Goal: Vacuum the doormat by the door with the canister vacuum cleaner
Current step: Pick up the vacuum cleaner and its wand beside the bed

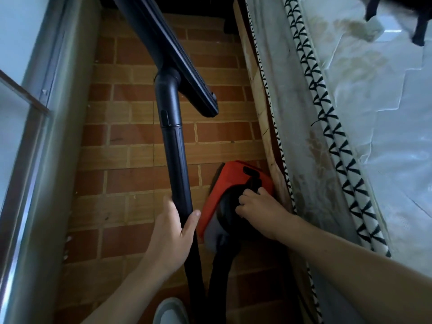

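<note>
My left hand (174, 226) grips the black vacuum wand (174, 146), which rises away from me to a wide black floor nozzle (168, 50) held up off the brick-pattern floor. My right hand (258, 205) is closed on the black handle of the red canister vacuum (231, 181), which sits on the floor against the mattress side. A black hose (218, 277) runs from the canister toward me. No doormat shows in this view.
A mattress (327, 136) with a black-and-white patterned edge fills the right side. A window frame and wall (46, 136) close off the left, leaving a narrow strip of brick-pattern floor (131, 160). A dark object (397, 17) lies on the mattress at top right.
</note>
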`<act>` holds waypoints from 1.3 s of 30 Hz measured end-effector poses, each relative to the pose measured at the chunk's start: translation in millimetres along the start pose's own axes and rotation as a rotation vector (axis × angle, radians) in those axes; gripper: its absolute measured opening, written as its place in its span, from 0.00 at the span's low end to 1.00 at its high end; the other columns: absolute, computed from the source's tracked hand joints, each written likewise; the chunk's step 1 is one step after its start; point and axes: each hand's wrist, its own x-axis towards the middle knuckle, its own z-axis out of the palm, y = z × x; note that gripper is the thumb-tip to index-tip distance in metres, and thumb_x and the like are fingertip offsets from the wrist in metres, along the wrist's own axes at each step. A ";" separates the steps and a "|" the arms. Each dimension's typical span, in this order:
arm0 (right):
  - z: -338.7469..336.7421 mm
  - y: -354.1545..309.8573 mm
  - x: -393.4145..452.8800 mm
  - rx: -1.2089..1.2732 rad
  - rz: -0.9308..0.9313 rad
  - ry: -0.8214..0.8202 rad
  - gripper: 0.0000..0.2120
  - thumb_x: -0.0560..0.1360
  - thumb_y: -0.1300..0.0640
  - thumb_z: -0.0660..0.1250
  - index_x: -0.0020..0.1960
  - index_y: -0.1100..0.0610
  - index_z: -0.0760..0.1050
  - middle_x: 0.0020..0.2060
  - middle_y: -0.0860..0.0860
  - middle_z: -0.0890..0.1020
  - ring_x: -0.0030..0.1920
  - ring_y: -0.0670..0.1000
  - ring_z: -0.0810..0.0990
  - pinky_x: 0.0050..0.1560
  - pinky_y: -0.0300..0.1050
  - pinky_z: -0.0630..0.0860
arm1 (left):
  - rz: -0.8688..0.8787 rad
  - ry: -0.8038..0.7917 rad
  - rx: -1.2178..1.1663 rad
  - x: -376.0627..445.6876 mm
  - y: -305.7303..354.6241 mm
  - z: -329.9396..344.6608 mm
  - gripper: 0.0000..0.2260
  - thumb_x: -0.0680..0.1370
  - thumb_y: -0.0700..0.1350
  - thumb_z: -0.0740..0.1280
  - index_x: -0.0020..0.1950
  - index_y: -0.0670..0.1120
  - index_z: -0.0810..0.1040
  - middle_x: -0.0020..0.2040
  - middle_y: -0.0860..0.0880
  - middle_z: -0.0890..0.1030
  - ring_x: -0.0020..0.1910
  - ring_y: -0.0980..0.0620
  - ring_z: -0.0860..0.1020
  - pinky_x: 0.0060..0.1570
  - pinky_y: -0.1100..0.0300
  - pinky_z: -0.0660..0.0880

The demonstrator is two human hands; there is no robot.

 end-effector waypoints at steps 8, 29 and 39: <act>-14.9 -27.2 -41.4 0.103 0.004 -0.090 0.18 0.75 0.58 0.67 0.64 0.52 0.72 0.60 0.53 0.73 0.61 0.56 0.70 0.55 0.50 0.66 | 0.039 0.055 0.096 -57.8 14.7 -27.3 0.15 0.79 0.46 0.65 0.56 0.36 0.67 0.31 0.53 0.66 0.25 0.61 0.72 0.22 0.68 0.65; -73.4 -147.4 -223.7 0.320 -0.137 0.127 0.20 0.74 0.39 0.67 0.55 0.53 0.73 0.45 0.46 0.69 0.49 0.48 0.65 0.56 0.46 0.66 | 0.121 0.220 0.014 -286.8 69.4 -98.7 0.12 0.78 0.43 0.65 0.58 0.48 0.65 0.43 0.49 0.76 0.38 0.56 0.78 0.34 0.65 0.75; -84.0 -233.1 -306.3 0.411 -0.060 0.242 0.17 0.74 0.42 0.67 0.55 0.53 0.75 0.45 0.49 0.75 0.50 0.52 0.71 0.54 0.50 0.66 | 0.169 0.218 0.127 -400.8 55.1 -132.8 0.12 0.79 0.45 0.64 0.59 0.54 0.65 0.44 0.55 0.75 0.42 0.58 0.77 0.37 0.64 0.73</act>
